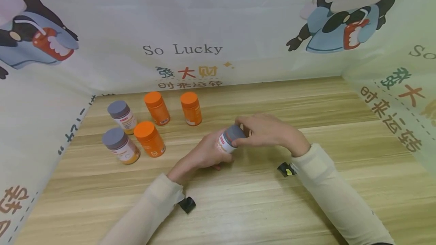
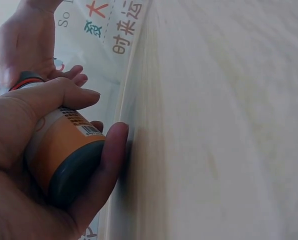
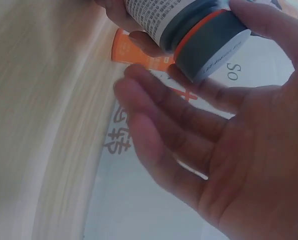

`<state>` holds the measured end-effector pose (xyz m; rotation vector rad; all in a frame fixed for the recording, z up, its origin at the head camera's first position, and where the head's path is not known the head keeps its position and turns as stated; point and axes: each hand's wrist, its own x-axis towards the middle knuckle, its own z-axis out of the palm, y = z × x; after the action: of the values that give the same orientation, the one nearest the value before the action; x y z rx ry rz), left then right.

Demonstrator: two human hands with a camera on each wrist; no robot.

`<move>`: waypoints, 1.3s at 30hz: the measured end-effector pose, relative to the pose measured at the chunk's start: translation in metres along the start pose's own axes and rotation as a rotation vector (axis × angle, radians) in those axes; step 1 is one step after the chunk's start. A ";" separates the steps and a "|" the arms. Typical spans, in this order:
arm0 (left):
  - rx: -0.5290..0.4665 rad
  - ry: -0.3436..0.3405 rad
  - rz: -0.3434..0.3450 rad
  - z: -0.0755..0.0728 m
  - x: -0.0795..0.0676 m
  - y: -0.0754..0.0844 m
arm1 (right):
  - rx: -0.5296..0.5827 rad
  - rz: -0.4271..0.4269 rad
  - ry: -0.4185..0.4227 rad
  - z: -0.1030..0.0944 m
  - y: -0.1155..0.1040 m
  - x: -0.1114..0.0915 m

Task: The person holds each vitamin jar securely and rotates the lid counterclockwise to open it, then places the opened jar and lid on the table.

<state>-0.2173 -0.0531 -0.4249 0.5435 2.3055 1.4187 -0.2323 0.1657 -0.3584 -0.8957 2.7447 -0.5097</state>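
Observation:
Near the middle of the table in the head view, my left hand (image 1: 207,152) grips a supplement bottle (image 1: 225,144) with a grey lid (image 1: 234,134) and a white label. The bottle is tilted, lid toward the right. Over that lid my right hand (image 1: 272,129) reaches from the right and pinches it between thumb and index finger. An orange ring shows at the base of the lid (image 3: 211,42) in the right wrist view; the other fingers extend past it. The left wrist view shows the bottle's orange lower part (image 2: 64,135) and dark base within my left hand's fingers.
To the left stand three orange bottles (image 1: 156,108) (image 1: 191,109) (image 1: 150,139) and two grey-lidded bottles (image 1: 126,120) (image 1: 126,152), all upright. Printed white sheeting (image 1: 259,59) walls the back and both sides of the wooden table (image 1: 238,211).

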 end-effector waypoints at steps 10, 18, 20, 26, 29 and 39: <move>0.020 0.005 0.016 0.001 0.001 -0.002 | 0.020 0.033 0.006 -0.001 -0.003 0.000; 0.026 0.004 0.021 0.000 0.000 -0.001 | 0.019 -0.002 0.004 -0.001 -0.003 0.000; 0.027 0.007 0.023 0.000 -0.001 -0.001 | 0.027 0.022 0.005 -0.001 -0.004 0.000; 0.028 0.003 0.028 0.000 -0.001 -0.001 | -0.008 0.047 -0.023 -0.001 -0.006 -0.001; 0.029 0.005 0.021 0.000 -0.001 -0.002 | -0.006 0.028 -0.027 -0.002 -0.006 -0.001; 0.015 0.017 0.020 0.000 0.000 -0.003 | 0.039 0.015 0.049 0.001 -0.008 0.000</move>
<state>-0.2172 -0.0541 -0.4277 0.5628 2.3322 1.4213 -0.2276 0.1593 -0.3556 -0.8645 2.7723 -0.5877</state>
